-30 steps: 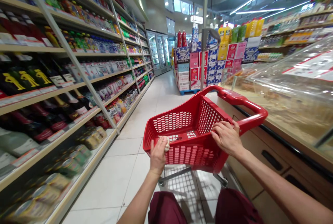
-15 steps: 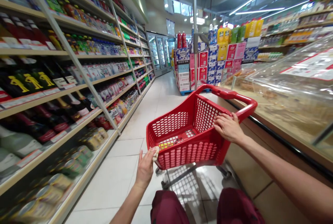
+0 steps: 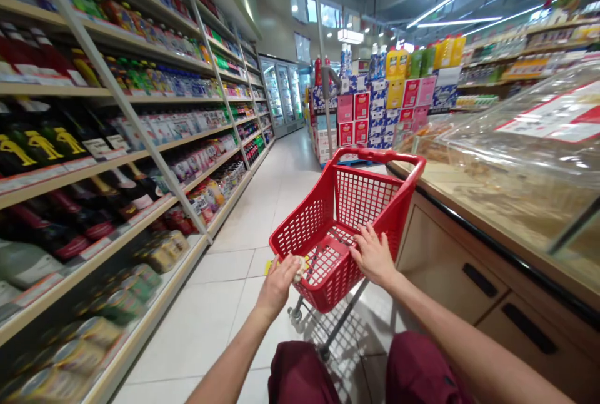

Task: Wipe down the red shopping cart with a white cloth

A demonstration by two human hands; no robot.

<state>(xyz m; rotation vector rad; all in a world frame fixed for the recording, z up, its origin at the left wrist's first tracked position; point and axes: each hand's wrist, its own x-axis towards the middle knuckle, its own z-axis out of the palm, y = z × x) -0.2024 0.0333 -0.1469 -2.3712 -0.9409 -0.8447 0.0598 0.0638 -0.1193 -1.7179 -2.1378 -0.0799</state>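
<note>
Closest to us, our knees in dark red trousers (image 3: 300, 376) sit low just behind the red basket cart (image 3: 344, 222), so we're crouched at its near end. Our left hand (image 3: 277, 285) is closed around a small pale cloth (image 3: 299, 268) and presses it on the cart's near left rim, probably because the wad fits into the corner there. Our right hand (image 3: 374, 256) lies spread and flat on the near right rim, holding nothing, most likely to steady the cart on its wheels. The cart is glossy moulded plastic, perforated walls, tapered, with a smooth loop handle (image 3: 382, 156) at its far end, on a thin grey metal frame.

Right of the cart runs the counter (image 3: 462, 269) with beige drawer fronts and a clear domed cover. Left of it, shelves (image 3: 140, 154) of bottles and cans. Beyond the cart, glossy white floor tiles (image 3: 276, 191) lead to stacked cartons (image 3: 375, 113).
</note>
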